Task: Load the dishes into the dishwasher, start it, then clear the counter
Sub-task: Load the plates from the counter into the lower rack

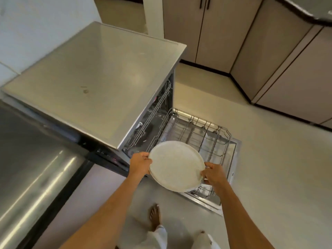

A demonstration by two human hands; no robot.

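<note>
A stack of two round white plates point(175, 165) hangs tilted above the near end of the pulled-out lower rack point(199, 133) of the open dishwasher point(154, 112). My left hand point(141, 163) grips the plates' left rim. On the right rim my right hand point(214, 174) holds them with curled fingers. The wire rack rests over the lowered door point(231, 166); only a small white item shows under the plates at its near end. A second wire rack point(158, 112) sits inside the machine.
The dishwasher's flat steel top point(93, 72) is at the left, beside a stainless appliance point(32, 173). Beige cabinets point(269, 51) line the far and right walls. Pale floor point(269, 177) spreads to the right of the door. My bare feet point(155, 215) stand close to the door's near corner.
</note>
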